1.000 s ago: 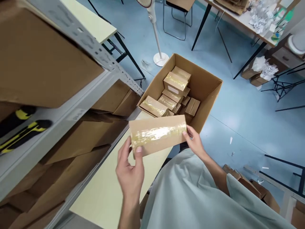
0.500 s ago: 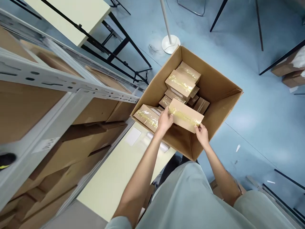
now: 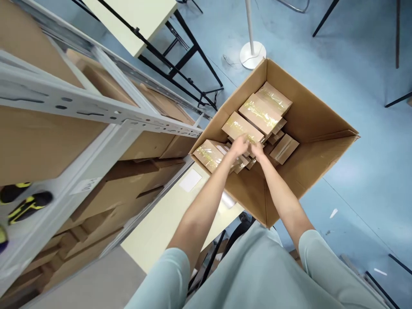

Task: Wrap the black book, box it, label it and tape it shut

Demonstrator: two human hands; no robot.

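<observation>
A large open cardboard box (image 3: 309, 167) stands tilted in view, with several small taped cardboard boxes inside. One small cardboard box (image 3: 242, 126), with clear yellowish tape along its top, lies beside the other taped boxes (image 3: 261, 112). My left hand (image 3: 239, 146) is at its near edge with the fingers curled in. Close to it, my right hand (image 3: 256, 150) has its fingers bent at the same box's near right corner. The fingertips of both hands are partly hidden. Another taped box (image 3: 209, 155) sits at the left corner, and a smaller one (image 3: 284, 149) lies to the right.
A metal shelf rack (image 3: 128, 122) loaded with cardboard boxes runs along the left. Below the large box is a cream tabletop (image 3: 161, 227) with a white paper (image 3: 190, 180). Beyond stand a pole with a round white base (image 3: 252, 55) and another table (image 3: 138, 21).
The small taped box has moved away from me and left, down against the stacked boxes. My hands have come together at its near side. The view has shifted, so everything appears further right.
</observation>
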